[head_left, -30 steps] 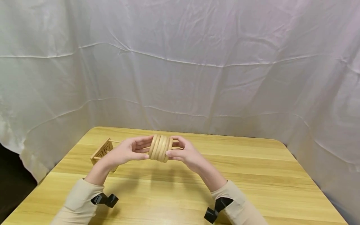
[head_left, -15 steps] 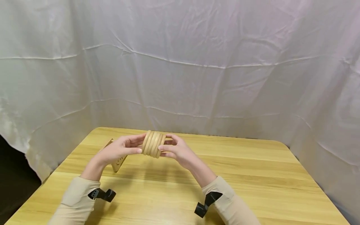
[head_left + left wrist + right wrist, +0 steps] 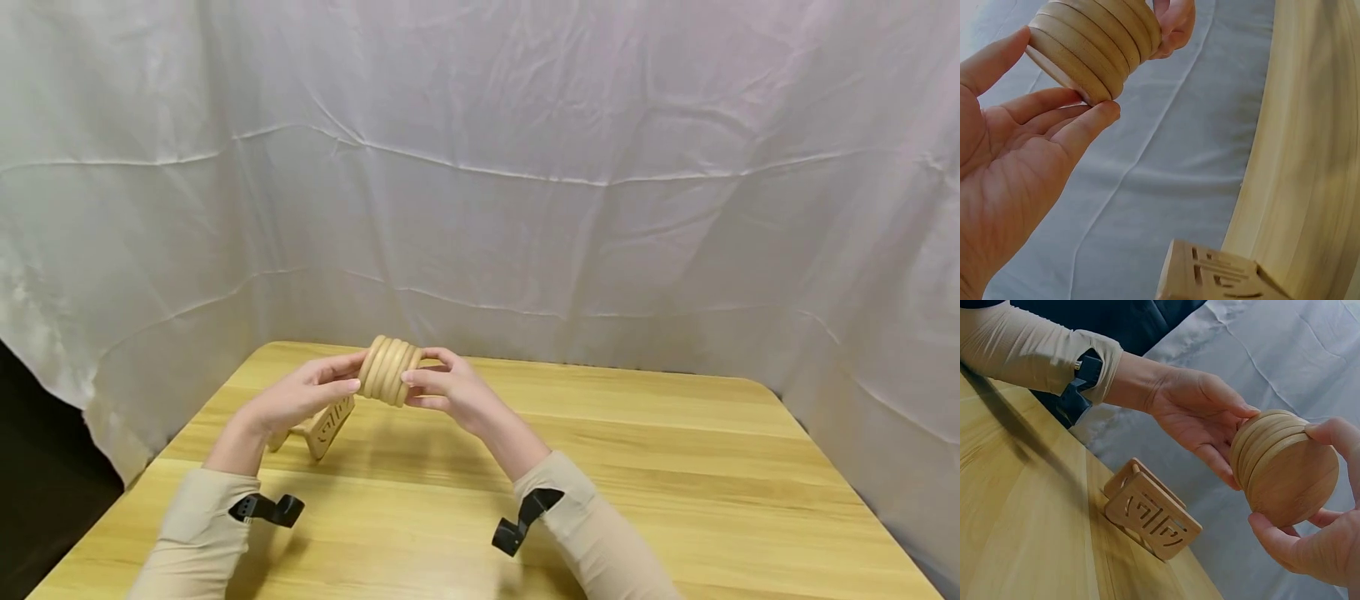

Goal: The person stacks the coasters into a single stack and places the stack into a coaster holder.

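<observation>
A stack of several round wooden coasters [image 3: 388,371] is held in the air above the table, its axis lying roughly sideways and tilted. My left hand [image 3: 303,393] grips the rim at the left end between thumb and fingers. At the opposite end, my right hand [image 3: 461,397] pinches the stack by its edge, and the flat face of the end coaster [image 3: 1297,478] shows in the right wrist view. Below the left hand stands a wooden holder [image 3: 332,427] with cut-out patterned panels; the hand partly hides it in the head view. The right wrist view shows both holder panels [image 3: 1150,515].
The wood-grain table [image 3: 637,467] extends in front and to the right. Pale cloth curtains [image 3: 525,167] hang behind it and along both sides. Black wrist mounts [image 3: 270,509] sit on both sleeves.
Both hands have carried the coaster stack to the left and slightly up in the head view. The left hand now covers the holder's left panel, while its right panel has come into sight.
</observation>
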A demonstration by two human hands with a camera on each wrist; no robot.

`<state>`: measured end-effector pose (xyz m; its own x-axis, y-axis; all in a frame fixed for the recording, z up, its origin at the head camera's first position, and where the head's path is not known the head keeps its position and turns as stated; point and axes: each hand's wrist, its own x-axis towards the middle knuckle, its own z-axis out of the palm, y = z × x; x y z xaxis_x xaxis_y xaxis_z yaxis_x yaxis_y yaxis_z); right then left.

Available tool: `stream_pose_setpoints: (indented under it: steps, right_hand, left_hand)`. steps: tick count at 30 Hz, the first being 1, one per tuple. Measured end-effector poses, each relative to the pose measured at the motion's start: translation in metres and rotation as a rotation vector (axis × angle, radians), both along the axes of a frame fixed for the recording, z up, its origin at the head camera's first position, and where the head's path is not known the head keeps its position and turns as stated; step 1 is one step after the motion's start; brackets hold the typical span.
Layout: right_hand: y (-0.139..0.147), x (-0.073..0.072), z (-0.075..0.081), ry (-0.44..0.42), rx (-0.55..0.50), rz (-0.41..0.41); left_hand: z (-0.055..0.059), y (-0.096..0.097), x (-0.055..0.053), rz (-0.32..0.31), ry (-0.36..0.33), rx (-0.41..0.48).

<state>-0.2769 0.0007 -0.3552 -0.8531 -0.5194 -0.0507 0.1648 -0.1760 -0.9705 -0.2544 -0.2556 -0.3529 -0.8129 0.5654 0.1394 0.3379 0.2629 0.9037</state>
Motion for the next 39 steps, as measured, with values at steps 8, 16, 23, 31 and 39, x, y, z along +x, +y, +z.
stream_pose_setpoints:
  steps: [8,16,23,31,39]
  right_hand:
    - [-0.018,-0.009,-0.001,-0.076,-0.026,-0.024]
    - [-0.038,-0.02,-0.002,-0.14,-0.066,-0.043]
    - [-0.058,-0.025,-0.011,-0.161,-0.08,-0.05]
    - [-0.075,-0.025,-0.018,-0.164,-0.086,-0.058]
    - [-0.09,-0.03,-0.023,-0.163,-0.071,-0.062]
  left_hand:
    - [-0.004,-0.012,-0.001,0.026,-0.028,-0.009]
    - [-0.006,-0.024,-0.005,0.036,-0.072,0.037]
    - [-0.009,-0.038,-0.001,0.11,-0.073,-0.004]
    - [-0.012,-0.048,-0.001,0.084,-0.1,0.105]
    - [-0.017,-0.057,0.0,0.098,-0.147,0.118]
